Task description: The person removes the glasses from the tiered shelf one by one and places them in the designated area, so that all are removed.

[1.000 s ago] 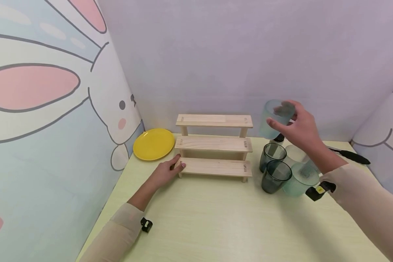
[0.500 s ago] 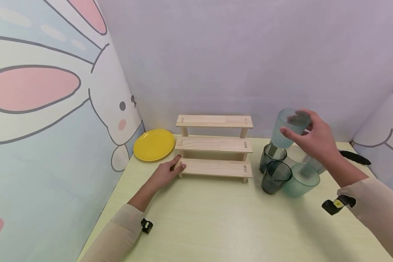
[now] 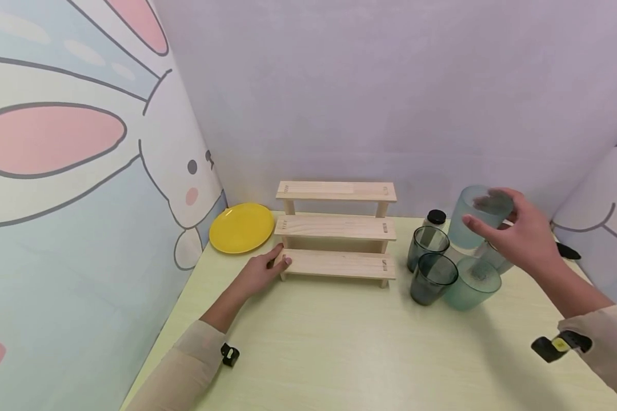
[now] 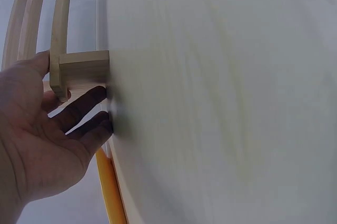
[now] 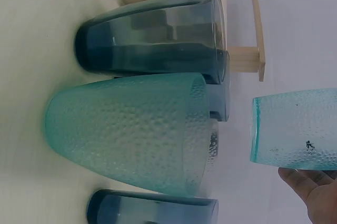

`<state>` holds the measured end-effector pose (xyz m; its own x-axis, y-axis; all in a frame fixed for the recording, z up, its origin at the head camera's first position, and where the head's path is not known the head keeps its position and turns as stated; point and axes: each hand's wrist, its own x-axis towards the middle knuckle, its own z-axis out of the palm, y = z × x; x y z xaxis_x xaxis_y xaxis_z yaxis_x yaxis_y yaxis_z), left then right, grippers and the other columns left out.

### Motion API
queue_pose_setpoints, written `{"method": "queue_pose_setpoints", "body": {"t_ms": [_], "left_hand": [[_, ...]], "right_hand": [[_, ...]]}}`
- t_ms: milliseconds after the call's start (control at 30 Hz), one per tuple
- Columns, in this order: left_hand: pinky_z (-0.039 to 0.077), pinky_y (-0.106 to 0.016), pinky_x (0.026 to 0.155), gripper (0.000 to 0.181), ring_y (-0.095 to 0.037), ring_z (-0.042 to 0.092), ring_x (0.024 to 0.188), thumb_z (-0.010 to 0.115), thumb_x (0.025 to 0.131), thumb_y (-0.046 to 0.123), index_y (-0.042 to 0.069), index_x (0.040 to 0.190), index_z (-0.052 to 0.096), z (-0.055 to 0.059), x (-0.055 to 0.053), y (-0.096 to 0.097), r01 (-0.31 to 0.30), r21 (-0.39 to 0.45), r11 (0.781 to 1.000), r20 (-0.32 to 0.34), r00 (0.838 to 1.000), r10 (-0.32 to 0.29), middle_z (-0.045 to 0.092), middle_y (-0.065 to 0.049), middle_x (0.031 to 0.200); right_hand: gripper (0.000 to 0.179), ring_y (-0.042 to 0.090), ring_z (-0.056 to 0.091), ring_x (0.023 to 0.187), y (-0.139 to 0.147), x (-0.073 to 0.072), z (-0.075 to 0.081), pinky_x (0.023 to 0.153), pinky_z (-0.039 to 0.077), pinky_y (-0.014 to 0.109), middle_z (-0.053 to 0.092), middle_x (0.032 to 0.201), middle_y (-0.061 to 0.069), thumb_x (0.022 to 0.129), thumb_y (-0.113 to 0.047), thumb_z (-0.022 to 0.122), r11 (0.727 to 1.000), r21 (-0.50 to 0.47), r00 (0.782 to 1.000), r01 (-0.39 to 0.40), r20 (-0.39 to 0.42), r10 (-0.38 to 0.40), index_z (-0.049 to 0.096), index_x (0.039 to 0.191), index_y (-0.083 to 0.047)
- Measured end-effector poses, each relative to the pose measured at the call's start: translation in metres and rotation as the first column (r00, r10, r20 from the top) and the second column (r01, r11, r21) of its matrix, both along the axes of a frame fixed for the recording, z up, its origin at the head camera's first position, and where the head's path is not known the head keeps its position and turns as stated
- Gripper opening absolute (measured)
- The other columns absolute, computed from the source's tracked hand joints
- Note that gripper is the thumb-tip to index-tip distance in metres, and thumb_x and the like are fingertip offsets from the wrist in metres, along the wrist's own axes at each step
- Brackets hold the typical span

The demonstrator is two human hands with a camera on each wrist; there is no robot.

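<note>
A three-tier wooden step shelf (image 3: 334, 227) stands near the back wall. My left hand (image 3: 256, 275) grips the left end of its lowest board, thumb on top and the index finger curled beneath; the other fingers reach down to the tabletop in the left wrist view. My right hand (image 3: 527, 234) holds a light blue pebbled cup (image 3: 470, 220) from its right side, thumb in front. The cup is raised above the other cups, its base well over the table in the right wrist view. Below it stand two smoky grey glasses (image 3: 434, 279) and a green pebbled cup (image 5: 126, 129).
A black-capped bottle (image 3: 436, 218) stands behind the grey glasses. Another clear bluish glass (image 5: 152, 208) is beside the green cup, partly hidden by my right hand in the head view. A black handle (image 3: 568, 251) shows farther right. A yellow plate (image 3: 241, 228) lies left of the shelf.
My right hand has carried the light blue cup to the right and lower, uncovering the black-capped bottle. My left hand and the shelf stay where they were.
</note>
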<state>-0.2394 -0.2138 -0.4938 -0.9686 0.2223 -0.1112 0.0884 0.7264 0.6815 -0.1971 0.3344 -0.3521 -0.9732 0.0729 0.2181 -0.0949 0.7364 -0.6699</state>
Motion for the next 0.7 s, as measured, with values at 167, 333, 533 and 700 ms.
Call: {"method": "queue_pose_setpoints", "body": {"t_ms": [167, 333, 533, 700], "left_hand": [[0.049, -0.059, 0.121, 0.084, -0.037, 0.062, 0.146, 0.058, 0.109, 0.067, 0.019, 0.174, 0.036, -0.001, -0.001, 0.000, -0.005, 0.000, 1.000, 0.001, 1.000, 0.005, 0.052, -0.022, 0.167], [0.051, -0.058, 0.119, 0.085, -0.033, 0.065, 0.138, 0.059, 0.108, 0.068, 0.020, 0.174, 0.036, -0.003, -0.001, 0.000, -0.006, 0.004, 1.000, 0.005, 1.000, 0.006, 0.054, -0.022, 0.166], [0.051, -0.058, 0.120, 0.085, -0.032, 0.065, 0.139, 0.059, 0.107, 0.069, 0.021, 0.174, 0.037, -0.002, 0.000, 0.002, -0.015, 0.003, 1.000, 0.010, 1.000, 0.015, 0.054, -0.021, 0.167], [0.050, -0.059, 0.120, 0.085, -0.034, 0.063, 0.142, 0.058, 0.107, 0.070, 0.021, 0.174, 0.036, -0.001, 0.000, 0.002, -0.021, -0.002, 1.000, 0.012, 1.000, 0.022, 0.053, -0.020, 0.168]], "right_hand": [[0.085, -0.022, 0.056, 0.107, 0.012, 0.010, -0.007, 0.072, 0.048, 0.001, 0.057, 0.123, -0.029, 0.101, -0.041, 0.083, 1.000, -0.020, 1.000, -0.003, -0.022, 0.003, 0.041, 0.167, -0.009], [0.081, -0.028, 0.049, 0.091, 0.023, 0.019, -0.011, 0.066, 0.048, 0.008, 0.054, 0.111, -0.041, 0.099, -0.044, 0.084, 1.000, -0.006, 0.999, 0.029, -0.027, -0.029, 0.046, 0.162, -0.009], [0.085, -0.018, 0.051, 0.081, 0.032, 0.028, -0.015, 0.062, 0.045, 0.019, 0.064, 0.111, -0.028, 0.100, -0.042, 0.083, 0.997, 0.043, 0.997, 0.069, -0.021, -0.068, 0.043, 0.166, -0.006], [0.086, -0.023, 0.045, 0.081, 0.038, 0.034, -0.019, 0.062, 0.041, 0.013, 0.072, 0.125, 0.021, 0.099, -0.039, 0.083, 0.993, 0.061, 0.995, 0.099, -0.040, -0.097, 0.043, 0.166, -0.003]]}}
